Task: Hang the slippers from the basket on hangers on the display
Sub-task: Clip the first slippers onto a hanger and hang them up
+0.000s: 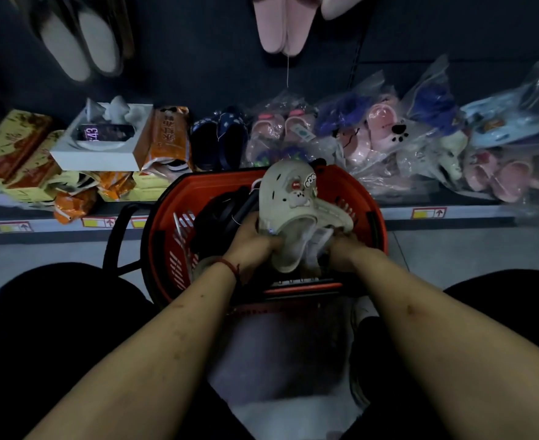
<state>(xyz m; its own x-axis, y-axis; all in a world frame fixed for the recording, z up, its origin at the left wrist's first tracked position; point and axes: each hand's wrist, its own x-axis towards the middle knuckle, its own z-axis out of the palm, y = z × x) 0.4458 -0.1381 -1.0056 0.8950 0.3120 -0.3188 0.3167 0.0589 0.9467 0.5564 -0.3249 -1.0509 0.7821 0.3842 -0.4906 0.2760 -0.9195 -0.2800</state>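
A red basket (166, 223) stands on the floor right in front of me. Above it I hold a pair of cream slippers (288, 198) with small cartoon charms on top, toes pointing away. My left hand (251, 241) grips their heel end from the left. My right hand (345, 249) grips the same end from the right, partly hidden behind the soles. Dark items (217, 217) lie inside the basket under the slippers. On the dark display wall hang grey slippers (81, 42) at upper left and pink slippers (285, 23) at top centre.
A low shelf (452, 214) runs behind the basket. It carries bagged slippers (388, 134) on the right, navy slippers (220, 138) in the middle, and boxes with a phone on a white box (103, 138) on the left. My dark-clad knees flank the basket.
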